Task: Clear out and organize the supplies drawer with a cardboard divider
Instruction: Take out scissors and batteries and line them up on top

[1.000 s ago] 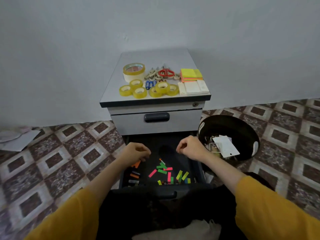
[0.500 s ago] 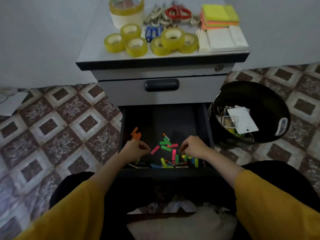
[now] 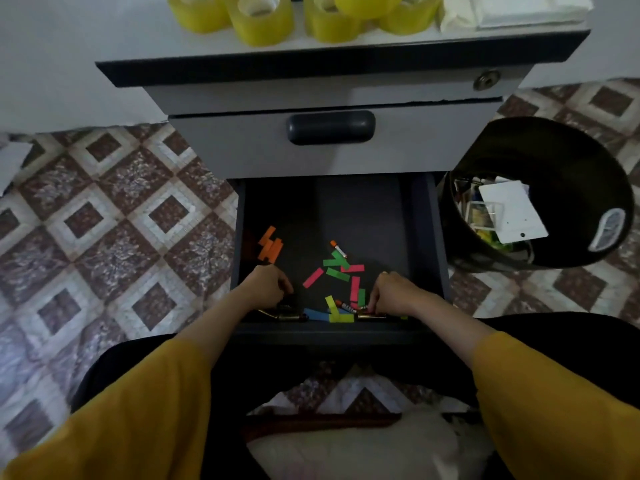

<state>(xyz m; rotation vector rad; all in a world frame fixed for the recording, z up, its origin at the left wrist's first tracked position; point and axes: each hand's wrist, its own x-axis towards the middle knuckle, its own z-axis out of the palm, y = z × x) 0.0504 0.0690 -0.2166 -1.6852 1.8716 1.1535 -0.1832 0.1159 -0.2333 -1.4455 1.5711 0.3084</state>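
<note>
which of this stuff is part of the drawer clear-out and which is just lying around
Part of the job:
open drawer
coloured paper strips inside it
yellow tape rolls on the cabinet top
black bin holding scraps
left hand and right hand, both in the drawer

Lying about:
white paper on the floor
pale cushion
closed upper drawer

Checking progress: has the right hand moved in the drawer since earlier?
Yes: the right hand has pulled back from the middle of the drawer to its front wall.

Paper strips [image 3: 333,272] in drawer [image 3: 363,209]; bin [image 3: 575,161] right of it; tape rolls [image 3: 263,20] atop cabinet [image 3: 311,68].
</note>
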